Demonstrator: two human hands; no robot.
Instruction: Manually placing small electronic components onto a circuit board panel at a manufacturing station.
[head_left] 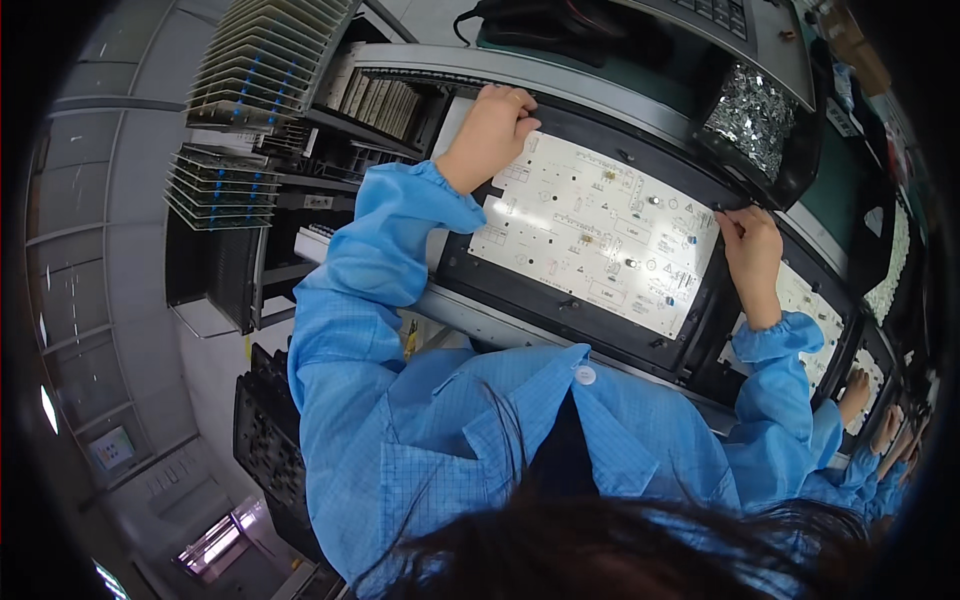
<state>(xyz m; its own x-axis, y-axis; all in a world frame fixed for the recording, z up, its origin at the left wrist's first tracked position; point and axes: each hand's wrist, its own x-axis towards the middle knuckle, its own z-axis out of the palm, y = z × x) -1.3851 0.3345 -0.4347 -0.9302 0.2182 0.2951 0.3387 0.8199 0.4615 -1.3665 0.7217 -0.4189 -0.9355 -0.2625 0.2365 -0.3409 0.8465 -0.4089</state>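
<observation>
A white printed circuit board (610,225) with a few small parts on it lies in a black carrier frame (500,278) before me. At its far left corner is my left hand (490,138), with fingers bent and thumb close to the board's edge. My right hand (752,255) is at the far right corner, thumb and fingertips pinched at the edge. Both hands appear closed on the board; the exact contact under the left fingers is hidden.
Racks of upright boards (262,65) stand at the left. Beyond the carrier, a black bin (752,125) holds many small metal pieces. More boards in carriers (805,310) continue along the line at right, where other people's hands (855,395) show. A keyboard (720,15) sits at the far edge.
</observation>
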